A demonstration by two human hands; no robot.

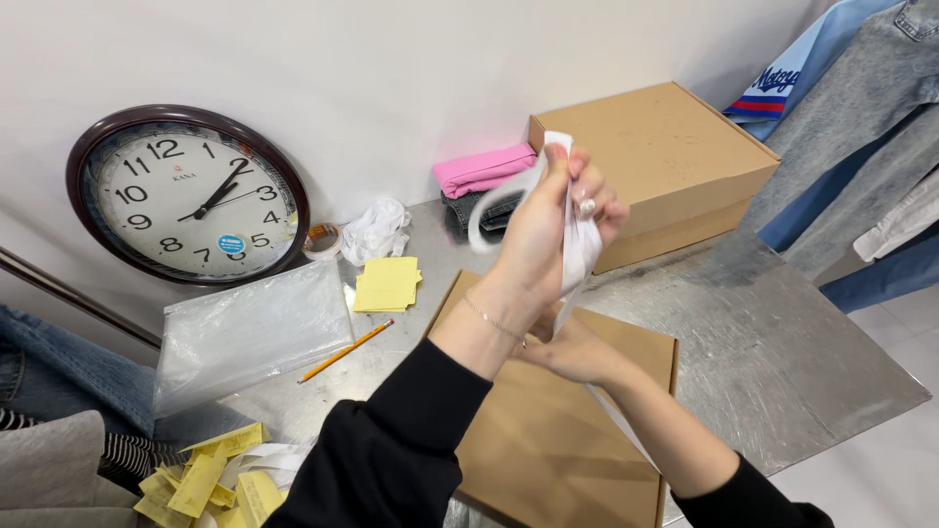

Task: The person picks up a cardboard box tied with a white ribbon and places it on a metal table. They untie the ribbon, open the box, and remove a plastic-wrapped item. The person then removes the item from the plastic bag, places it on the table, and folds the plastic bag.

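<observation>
Fingers of right hand (577, 354) perhaps grip strip (579, 244), hidden by left hand (553, 230).

The left hand (548, 230) was raised toward twelve o'clock, its forearm rising steeply from a black sleeve at seven o'clock. Its wrist was bent, back of the hand toward the camera, and its fingers (587, 191) were curled tight in a pinching grasp. The right hand (577, 352) lay lower, just below the left wrist toward five o'clock, palm down with fingers folded under. Its bare forearm ran back to a black sleeve at five o'clock.
</observation>
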